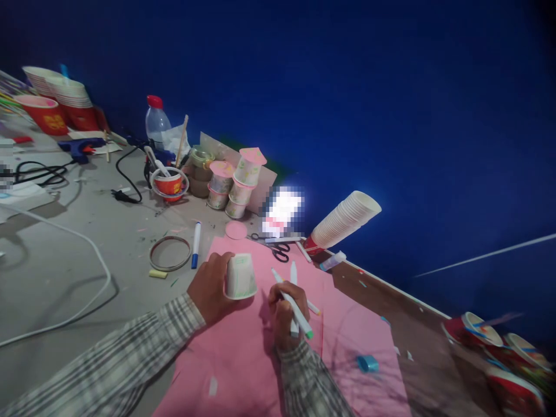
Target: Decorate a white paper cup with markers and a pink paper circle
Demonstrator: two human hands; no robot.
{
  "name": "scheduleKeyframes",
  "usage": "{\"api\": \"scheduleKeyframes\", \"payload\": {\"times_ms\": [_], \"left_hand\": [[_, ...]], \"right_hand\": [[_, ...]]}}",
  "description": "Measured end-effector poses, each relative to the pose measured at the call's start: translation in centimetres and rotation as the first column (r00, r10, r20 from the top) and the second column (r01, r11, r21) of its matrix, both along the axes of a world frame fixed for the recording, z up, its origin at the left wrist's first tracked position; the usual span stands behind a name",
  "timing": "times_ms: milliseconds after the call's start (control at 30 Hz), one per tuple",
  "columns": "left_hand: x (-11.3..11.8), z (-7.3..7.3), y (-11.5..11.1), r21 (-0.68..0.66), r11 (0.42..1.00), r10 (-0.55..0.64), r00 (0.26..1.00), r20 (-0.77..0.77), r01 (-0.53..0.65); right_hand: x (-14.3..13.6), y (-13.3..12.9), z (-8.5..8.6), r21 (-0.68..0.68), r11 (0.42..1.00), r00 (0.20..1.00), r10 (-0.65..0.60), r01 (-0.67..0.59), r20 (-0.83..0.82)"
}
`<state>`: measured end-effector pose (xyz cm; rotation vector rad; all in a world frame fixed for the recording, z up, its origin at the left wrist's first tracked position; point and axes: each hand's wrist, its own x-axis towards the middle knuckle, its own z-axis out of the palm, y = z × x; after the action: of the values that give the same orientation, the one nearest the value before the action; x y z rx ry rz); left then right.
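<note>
My left hand [211, 288] is closed round a white paper cup [241, 278] with faint green drawing on its side. The cup is upside down, its rim toward the pink paper [234, 359]. To the right of the cup, my right hand [287, 310] grips a white marker [297, 314] with a green end, and the marker's other end is hidden by the fingers. Beneath and beside my right hand lie more white markers [294, 272] on the pink paper.
Decorated cup stacks [247, 168], scissors [281, 251] and a tilted white cup stack [345, 220] stand or lie beyond the paper. A tape ring [170, 269], a blue-capped marker [196, 245] and a white cable [98, 255] are at left. Blue tape [367, 364] sits at right.
</note>
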<state>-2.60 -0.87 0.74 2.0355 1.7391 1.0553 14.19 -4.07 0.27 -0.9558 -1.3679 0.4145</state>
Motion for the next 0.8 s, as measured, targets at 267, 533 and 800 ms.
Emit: {"api": "scheduleKeyframes", "payload": {"times_ms": [267, 533, 800], "left_hand": [[0.0, -0.1, 0.1, -0.013, 1.0, -0.022, 0.992, -0.123, 0.021], [0.0, -0.5, 0.1, 0.049, 0.998, -0.033, 0.989, -0.147, 0.04], [0.0, -0.6, 0.1, 0.035, 0.999, -0.033, 0.987, -0.159, 0.039]], "right_hand": [[-1.2, -0.7, 0.8, -0.031, 0.987, 0.988, 0.155, -0.156, -0.027], [-1.0, -0.7, 0.6, -0.021, 0.974, 0.973, 0.227, -0.227, 0.032], [-1.0, -0.7, 1.3, -0.036, 0.972, 0.964, 0.235, -0.232, 0.126]]}}
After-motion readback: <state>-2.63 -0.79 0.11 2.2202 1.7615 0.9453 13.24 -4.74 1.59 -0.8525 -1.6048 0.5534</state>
